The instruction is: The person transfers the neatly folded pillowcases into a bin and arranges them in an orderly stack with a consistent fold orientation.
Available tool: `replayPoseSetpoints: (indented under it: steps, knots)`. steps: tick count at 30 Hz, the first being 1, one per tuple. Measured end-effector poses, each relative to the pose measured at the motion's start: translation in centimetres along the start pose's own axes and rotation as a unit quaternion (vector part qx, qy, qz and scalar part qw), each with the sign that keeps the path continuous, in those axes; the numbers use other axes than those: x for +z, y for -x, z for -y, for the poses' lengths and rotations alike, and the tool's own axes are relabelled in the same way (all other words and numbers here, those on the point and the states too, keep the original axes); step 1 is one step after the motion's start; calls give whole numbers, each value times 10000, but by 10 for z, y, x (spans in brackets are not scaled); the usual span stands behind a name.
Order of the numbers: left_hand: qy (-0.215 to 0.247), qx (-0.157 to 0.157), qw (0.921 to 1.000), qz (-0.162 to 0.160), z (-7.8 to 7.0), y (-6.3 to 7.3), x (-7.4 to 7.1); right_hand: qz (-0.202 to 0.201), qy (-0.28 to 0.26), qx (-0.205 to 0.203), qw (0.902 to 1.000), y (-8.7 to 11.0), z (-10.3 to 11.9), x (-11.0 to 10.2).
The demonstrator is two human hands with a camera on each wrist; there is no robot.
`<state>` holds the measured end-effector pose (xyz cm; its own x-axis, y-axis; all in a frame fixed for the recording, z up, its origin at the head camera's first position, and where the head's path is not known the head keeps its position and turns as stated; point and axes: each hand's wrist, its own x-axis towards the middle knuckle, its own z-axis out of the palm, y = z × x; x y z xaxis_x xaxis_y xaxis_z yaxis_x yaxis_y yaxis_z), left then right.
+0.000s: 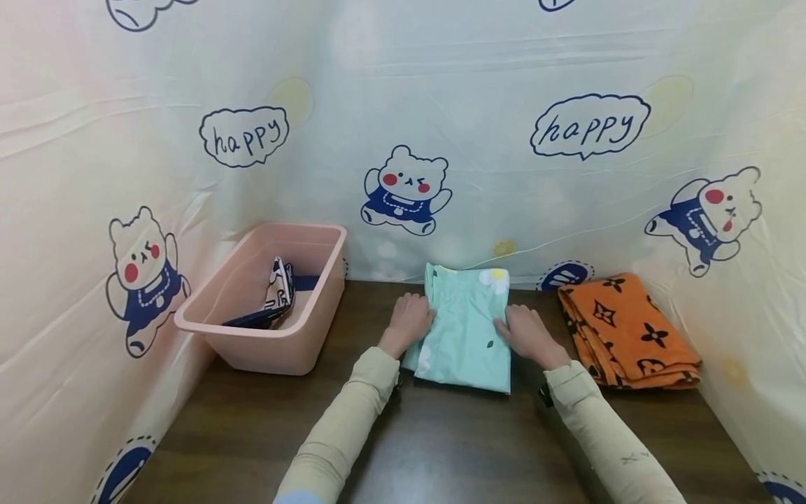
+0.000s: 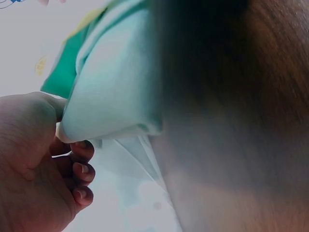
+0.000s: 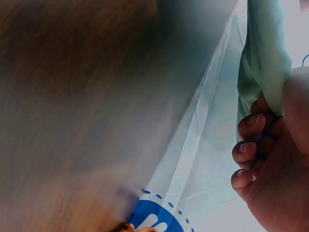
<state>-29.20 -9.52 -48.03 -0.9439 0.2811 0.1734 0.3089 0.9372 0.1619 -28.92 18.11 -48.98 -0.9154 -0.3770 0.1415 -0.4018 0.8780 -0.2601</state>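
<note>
Left hand [image 1: 408, 323]: it reached forward to the left edge of the green cloth [image 1: 466, 336], with its back turned up toward the head camera.
Left grip: it was pinching this edge; in the left wrist view the thumb was on one side and the other fingers were curled.
Right hand [image 1: 532, 334]: it was placed almost like a mirror of the left one, at the right edge of the same cloth, the thumb pointing inward.
Right grip: it also held the cloth, which passed between the thumb side and the curled fingers.
Sleeves [image 1: 336, 420]: both were pale beige, and the forearms came in from below, well apart.
Green cloth: it was folded, with a white flower at the far right corner, and was between the two hands; I could not tell if all its underside touched the tabletop [image 1: 453, 448].
Pink box [image 1: 248, 329]: it stood at the far left of the tabletop, near the curtain [image 1: 491, 189].
Inside the box: a dark blue and white item [image 1: 282, 290] was folded and partly upright.
Orange cloth [image 1: 630, 332]: it lay folded beyond the right hand, with black motifs.
Tabletop: it was dark brown, with a wooden look.
Curtain: it surrounded the back and both sides, printed with bears and the word "happy".
</note>
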Motion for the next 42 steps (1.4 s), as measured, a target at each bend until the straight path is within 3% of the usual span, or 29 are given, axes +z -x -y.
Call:
replayPoseSetpoints:
  steps: [20, 31, 42]
  knots:
    - [90, 193, 9997, -150, 3, 0, -7, 142, -153, 111, 9997, 2, 4, 0]
    - [158, 108, 9998, 27, 6, 1, -4, 326, -211, 286, 9988, 1, 5, 7]
    - [208, 95, 9997, -91, 9, 4, -6, 331, -405, 270, 9983, -1, 9, 5]
